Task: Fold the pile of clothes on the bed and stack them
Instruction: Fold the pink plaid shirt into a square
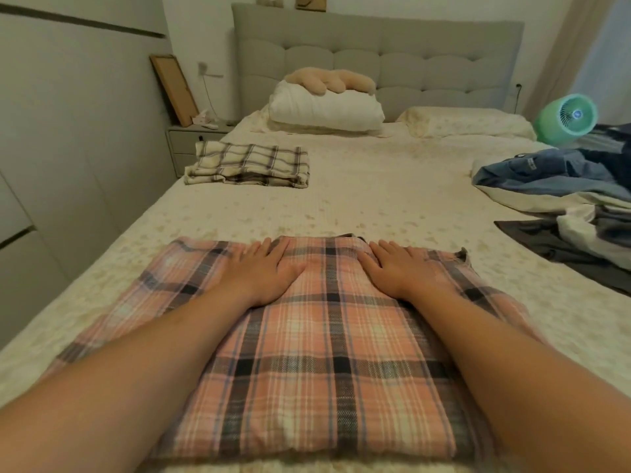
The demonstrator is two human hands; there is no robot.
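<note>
A pink and black plaid garment lies spread flat on the near part of the bed. My left hand presses on its far left part with straight fingers. My right hand lies flat on its far right part, fingers straight too. A folded cream plaid garment sits at the bed's left side, farther back. A loose pile of blue, white and dark clothes lies at the right edge.
White pillows with a beige plush toy lie against the grey headboard. A green fan stands at the right. A nightstand and wardrobe doors line the left side.
</note>
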